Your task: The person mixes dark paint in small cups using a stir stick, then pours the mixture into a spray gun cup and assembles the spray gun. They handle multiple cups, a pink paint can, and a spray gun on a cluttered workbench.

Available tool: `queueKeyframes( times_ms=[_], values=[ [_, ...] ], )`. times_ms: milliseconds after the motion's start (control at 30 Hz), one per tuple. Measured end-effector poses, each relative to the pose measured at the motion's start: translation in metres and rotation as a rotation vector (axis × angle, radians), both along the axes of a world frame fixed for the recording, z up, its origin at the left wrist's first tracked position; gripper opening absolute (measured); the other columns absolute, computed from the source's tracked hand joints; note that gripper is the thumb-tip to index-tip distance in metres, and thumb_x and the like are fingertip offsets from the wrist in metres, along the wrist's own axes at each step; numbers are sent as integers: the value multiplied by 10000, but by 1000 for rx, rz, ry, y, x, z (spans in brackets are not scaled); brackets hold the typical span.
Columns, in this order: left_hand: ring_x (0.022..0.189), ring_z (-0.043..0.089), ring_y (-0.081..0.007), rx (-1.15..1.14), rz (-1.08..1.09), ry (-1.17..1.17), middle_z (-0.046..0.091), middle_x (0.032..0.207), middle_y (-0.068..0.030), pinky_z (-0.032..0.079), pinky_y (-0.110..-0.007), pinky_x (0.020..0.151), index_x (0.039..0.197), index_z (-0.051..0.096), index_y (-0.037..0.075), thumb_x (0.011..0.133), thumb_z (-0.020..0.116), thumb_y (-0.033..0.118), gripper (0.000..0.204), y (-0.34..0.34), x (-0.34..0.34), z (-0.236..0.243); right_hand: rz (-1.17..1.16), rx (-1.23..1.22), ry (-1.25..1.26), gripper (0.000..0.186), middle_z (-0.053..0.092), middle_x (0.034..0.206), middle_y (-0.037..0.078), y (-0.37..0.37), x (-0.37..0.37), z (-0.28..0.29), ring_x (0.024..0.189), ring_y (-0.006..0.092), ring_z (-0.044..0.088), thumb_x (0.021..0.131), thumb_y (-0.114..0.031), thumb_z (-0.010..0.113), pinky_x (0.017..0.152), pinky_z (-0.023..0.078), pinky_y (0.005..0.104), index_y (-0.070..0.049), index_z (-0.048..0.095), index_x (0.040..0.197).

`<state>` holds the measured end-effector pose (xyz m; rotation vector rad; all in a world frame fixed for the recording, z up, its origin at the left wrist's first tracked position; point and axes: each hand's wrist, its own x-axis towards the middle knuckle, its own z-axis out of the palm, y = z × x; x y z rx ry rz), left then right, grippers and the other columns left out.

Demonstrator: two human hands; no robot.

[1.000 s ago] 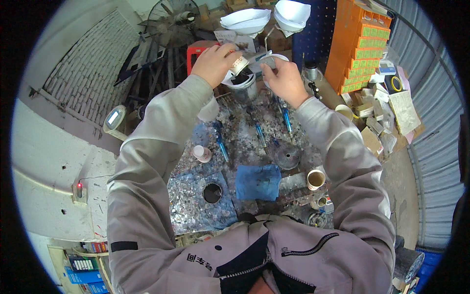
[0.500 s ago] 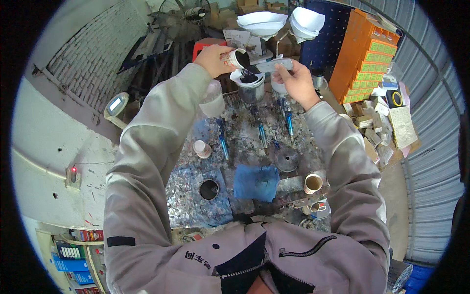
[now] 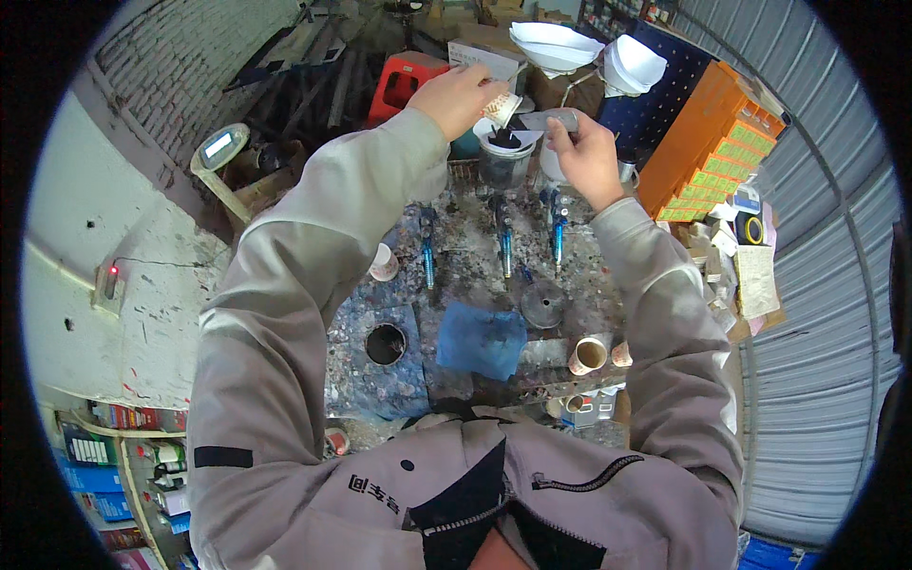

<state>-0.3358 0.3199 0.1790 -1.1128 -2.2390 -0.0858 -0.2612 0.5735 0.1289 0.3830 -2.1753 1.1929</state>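
My left hand [image 3: 458, 100] grips a paper cup [image 3: 501, 109], steeply tipped with its mouth toward a clear plastic container [image 3: 503, 173]. Dark, thick liquid [image 3: 503, 140] sits in the white paper strainer [image 3: 529, 138] at the container's top. In my right hand [image 3: 589, 161], fingers and thumb pinch a flat grey scraper [image 3: 549, 120], whose blade reaches to the cup's mouth. The cup's inside is turned out of sight. Just below, several spray guns with blue handles lie on the stained bench, one of them a middle spray gun [image 3: 503, 233].
A blue cloth [image 3: 482, 340], a dark-filled pot [image 3: 386, 344], a round metal lid [image 3: 543, 304] and a paper cup [image 3: 588, 355] are on the near bench. White paper strainers [image 3: 556, 46] stand behind. An orange drawer cabinet [image 3: 708, 142] is right; a red stool [image 3: 404, 84] is beyond.
My left hand has tipped the cup further down, and its dark inside no longer shows. The scraper has drawn back from inside the strainer area toward the cup's mouth. The whole view has shifted slightly.
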Motion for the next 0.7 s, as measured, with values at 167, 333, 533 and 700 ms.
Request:
queueKeyframes(
  times_ms=[167,333,533,700],
  values=[
    [1142,667,-350,-39,247,-194,626,1246,-133,564,-445,971,1389,665,148,820,870,217,609,-4,1,-5,30,122,145,221,728,836,247,-5,5,1,677,363,717,988,-176,713,643,562,410,18,745,1089],
    [1107,696,-352,146,291,-281,690,1250,-165,569,-454,978,1349,693,96,806,891,336,626,-15,4,-13,-32,-23,12,227,769,849,192,0,13,24,690,241,764,1009,-178,709,652,586,358,29,742,1098],
    [1033,746,-314,499,144,-609,768,1160,-183,578,-412,930,1292,707,13,761,924,327,653,-32,2,-17,64,-404,-61,234,775,862,135,-3,13,70,698,191,750,1031,-157,681,642,604,303,76,684,1055],
    [1078,729,-190,771,-106,-657,764,1218,-111,572,-357,973,1296,693,3,817,923,184,561,-33,35,-32,234,-689,-470,253,761,945,124,-3,8,70,763,196,724,1015,-195,661,698,606,310,37,672,1115]
  ],
)
